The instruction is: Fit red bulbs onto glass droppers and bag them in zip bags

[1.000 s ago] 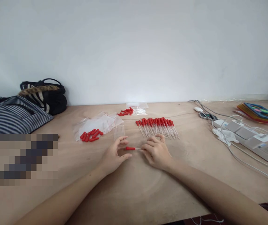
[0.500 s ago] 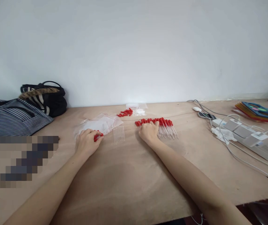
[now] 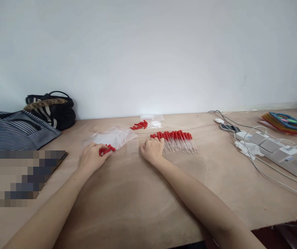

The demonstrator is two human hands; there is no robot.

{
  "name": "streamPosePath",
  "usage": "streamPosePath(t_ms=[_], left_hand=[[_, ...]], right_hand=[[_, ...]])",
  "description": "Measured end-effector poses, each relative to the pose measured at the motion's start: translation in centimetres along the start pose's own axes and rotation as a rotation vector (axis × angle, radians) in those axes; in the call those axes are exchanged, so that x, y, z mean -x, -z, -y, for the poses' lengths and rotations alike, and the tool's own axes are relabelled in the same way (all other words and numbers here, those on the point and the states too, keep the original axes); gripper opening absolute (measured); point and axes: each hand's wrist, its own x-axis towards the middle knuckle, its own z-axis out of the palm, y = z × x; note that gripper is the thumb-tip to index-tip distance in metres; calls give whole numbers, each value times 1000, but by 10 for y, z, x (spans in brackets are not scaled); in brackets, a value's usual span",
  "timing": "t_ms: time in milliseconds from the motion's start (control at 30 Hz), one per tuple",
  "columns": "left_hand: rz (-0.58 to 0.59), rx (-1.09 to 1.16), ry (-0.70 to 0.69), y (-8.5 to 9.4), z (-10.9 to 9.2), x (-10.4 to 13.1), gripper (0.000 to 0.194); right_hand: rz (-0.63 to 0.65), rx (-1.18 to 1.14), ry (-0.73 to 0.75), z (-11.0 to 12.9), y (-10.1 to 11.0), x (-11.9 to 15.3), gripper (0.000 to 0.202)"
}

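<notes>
Small red rubber bulbs lie loosely between the parted thumb and fingers of my left hand, which rests on the table by a clear plastic bag. Beside that bag, bare clear dropper tubes lie in a row. My right hand has its fingers curled at the left end of a row of droppers with red bulbs on clear tubes. It covers part of the leftmost droppers, and what its fingertips pinch, if anything, is hidden.
More red bulbs lie near the wall, beside another clear bag. A striped bag and a black bag stand at left, near a pixelated dark object. Power strip, cables and colourful boards occupy the right.
My right hand has moved left along the droppers to the row's left end, uncovering more tubes. My left hand has shifted slightly left and opened wider, showing more red bulbs.
</notes>
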Motion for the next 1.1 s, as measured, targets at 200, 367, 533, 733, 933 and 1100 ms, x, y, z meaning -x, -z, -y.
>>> streamPosePath(t_ms=[200,367,533,733,933,1100], left_hand=[[-27,-45,-21,-12,1,0,27],[-54,-56,-15,-15,6,-1,29],[-18,-39,-69,-13,11,-2,22],[-22,-38,-149,-16,17,-4,13],[-122,217,-422,-5,-16,9,16],[57,490,-569,-17,-64,41,16]], right_hand=[[128,-68,-77,30,-5,-2,31],[194,-67,-91,32,-5,-4,29],[279,-63,-95,32,-4,-9,28],[318,-29,-56,31,8,-7,29],[272,40,200,-7,35,38,25],[157,102,431,-70,44,68,14]])
